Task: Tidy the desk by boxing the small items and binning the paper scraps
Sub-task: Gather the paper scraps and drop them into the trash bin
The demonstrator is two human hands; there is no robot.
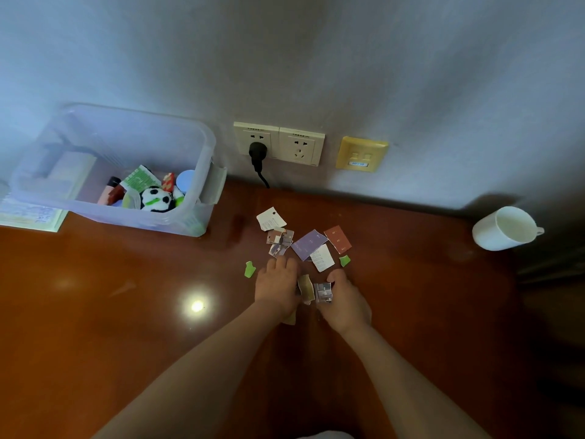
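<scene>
The paper scraps point(305, 245) lie scattered on the brown desk point(126, 312), in front of the wall sockets point(278, 143) and well to the right of the box. A purple piece point(308, 244), a rust-red piece point(337, 239), two white pieces and small printed bits sit close together, with one green bit point(249, 269) off to the left and another point(344, 260) to the right.

Nearest the person, both hands rest at the edge of this scatter. The left hand point(277, 288) lies palm-down, fingers curled over some scraps; a tan piece point(305, 288) shows at its inner side, but how much paper it covers is hidden. The right hand point(343, 299) pinches a small printed scrap point(323, 292) between thumb and fingers.

The clear plastic box point(202, 198) stands at the left against the wall, holding a panda toy point(157, 200) and other small items that are hard to tell apart. It sits partly on a printed sheet point(30, 217). A white cup point(503, 229) stands far right, in shadow.
</scene>
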